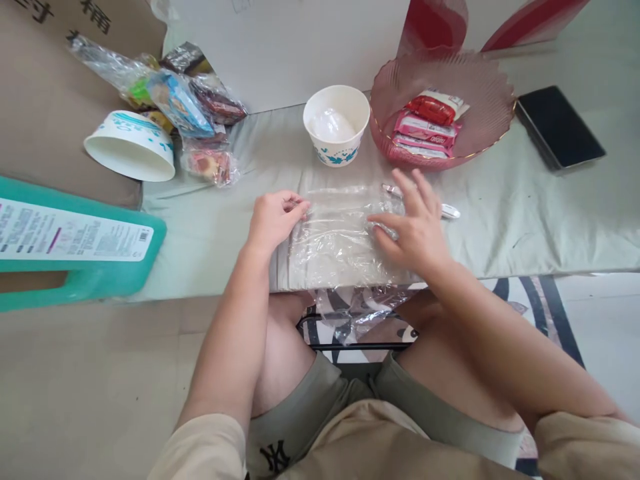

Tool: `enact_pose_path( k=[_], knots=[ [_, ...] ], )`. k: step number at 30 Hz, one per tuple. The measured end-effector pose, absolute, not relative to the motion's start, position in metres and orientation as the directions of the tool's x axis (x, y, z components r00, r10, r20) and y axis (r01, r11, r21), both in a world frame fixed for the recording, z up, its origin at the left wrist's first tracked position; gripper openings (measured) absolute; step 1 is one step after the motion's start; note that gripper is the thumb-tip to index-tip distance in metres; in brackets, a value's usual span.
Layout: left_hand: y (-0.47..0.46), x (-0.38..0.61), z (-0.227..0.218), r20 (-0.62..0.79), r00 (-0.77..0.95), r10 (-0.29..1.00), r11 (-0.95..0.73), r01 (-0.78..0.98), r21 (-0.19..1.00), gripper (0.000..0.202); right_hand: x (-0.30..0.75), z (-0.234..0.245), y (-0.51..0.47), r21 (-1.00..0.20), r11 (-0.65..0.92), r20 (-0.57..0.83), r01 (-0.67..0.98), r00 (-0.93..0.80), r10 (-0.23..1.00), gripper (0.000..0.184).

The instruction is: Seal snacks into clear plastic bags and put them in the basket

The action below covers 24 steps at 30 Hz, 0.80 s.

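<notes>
A clear plastic bag (340, 240) lies spread on the cloth-covered table, its lower end hanging over the front edge above my lap. My left hand (277, 217) pinches the bag's upper left edge between thumb and fingers. Over the right side of the bag is my right hand (413, 230), fingers spread; whether its fingertips touch the plastic I cannot tell. A slim white-handled utility knife (450, 211) lies partly hidden behind the right hand. Just beyond the bag stands a white paper bowl (337, 127) with a blue leaf pattern and something clear inside.
A pink glass bowl (445, 80) holds several wrapped snacks (425, 137). A dark phone (563, 127) lies at the right. On the left are a tipped paper bowl (133, 143), packaged snacks (180, 100) and a large green bottle (105, 280). Boxes (300, 47) line the back.
</notes>
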State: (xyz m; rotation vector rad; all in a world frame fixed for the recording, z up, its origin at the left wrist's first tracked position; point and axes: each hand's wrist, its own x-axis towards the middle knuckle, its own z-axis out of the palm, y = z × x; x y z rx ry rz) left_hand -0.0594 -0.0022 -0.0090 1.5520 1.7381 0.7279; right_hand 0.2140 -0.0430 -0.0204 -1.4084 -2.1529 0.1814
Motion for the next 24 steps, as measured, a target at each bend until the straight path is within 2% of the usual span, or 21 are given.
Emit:
enact_pose_path(
  k=[4,7,10,12,15,19,24],
  knots=[
    [0.003,-0.070,-0.006,-0.198,0.049,0.979,0.134,0.575,0.807,0.023,0.229,-0.017,-0.031,-0.413,0.389,0.404,0.824,-0.217,0.889,0.015],
    [0.002,-0.074,-0.002,-0.218,0.068,0.973,0.148,0.538,0.830,0.021,0.234,-0.011,-0.034,-0.525,0.388,0.422,0.757,-0.164,0.892,0.014],
    [0.001,-0.072,-0.002,-0.132,0.053,0.990,0.096,0.436,0.895,0.014,0.236,-0.008,-0.039,-0.703,0.393,0.424,0.593,-0.094,0.901,0.010],
    [0.002,-0.070,-0.004,-0.079,0.031,0.996,0.064,0.331,0.942,0.013,0.237,-0.009,-0.041,-0.817,0.344,0.377,0.463,-0.024,0.926,0.012],
    [0.005,-0.065,-0.007,-0.118,0.025,0.993,0.109,0.236,0.966,0.018,0.236,-0.014,-0.039,-0.924,0.243,0.277,0.296,0.078,0.958,0.020],
    [0.010,-0.064,-0.007,-0.176,-0.008,0.984,0.170,0.311,0.935,0.010,0.236,-0.018,-0.032,-0.969,0.152,0.187,0.196,0.175,0.967,0.023],
    [0.012,-0.070,-0.009,-0.188,-0.046,0.981,0.191,0.384,0.903,0.007,0.240,-0.015,-0.028,-0.983,0.041,0.089,0.178,0.270,0.959,0.020]
  ],
)
